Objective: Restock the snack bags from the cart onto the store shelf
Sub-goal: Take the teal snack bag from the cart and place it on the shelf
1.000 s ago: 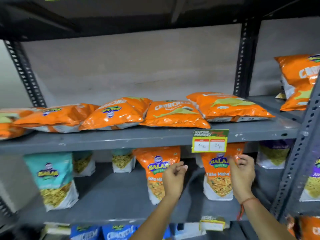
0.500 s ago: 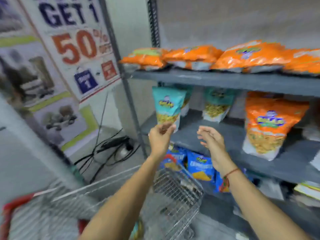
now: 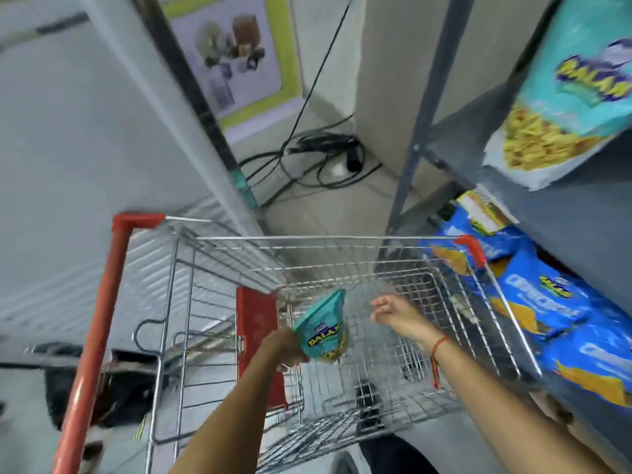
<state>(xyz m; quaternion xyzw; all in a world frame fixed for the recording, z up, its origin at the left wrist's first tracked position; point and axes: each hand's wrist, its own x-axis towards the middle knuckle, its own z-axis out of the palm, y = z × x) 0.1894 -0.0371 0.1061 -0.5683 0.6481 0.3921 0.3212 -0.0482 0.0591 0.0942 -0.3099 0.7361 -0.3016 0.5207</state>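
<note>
The person is leaning over the wire cart (image 3: 342,254) and picking up stock, so this looks like the step of taking a bag out before putting it away. The left hand (image 3: 285,350) is holding a teal snack bag (image 3: 323,328) by its bottom end, with the fingers wrapped and pinching it, and the bag is tilting up inside the cart, above the wire floor. The right hand (image 3: 396,311) is reaching into the cart just beside the bag, not touching it, with its fingers loosely spread and nothing in them. I cannot see any other bags in the cart; it is blurry down there. On the right, the store shelf (image 3: 564,213) is carrying another teal bag (image 3: 561,97) standing up, and blue bags (image 3: 533,302) are lying on the level below. Next, the person probably needs to lift the bag clear of the cart rim, turn right, and stand it beside the matching teal bag.
</note>
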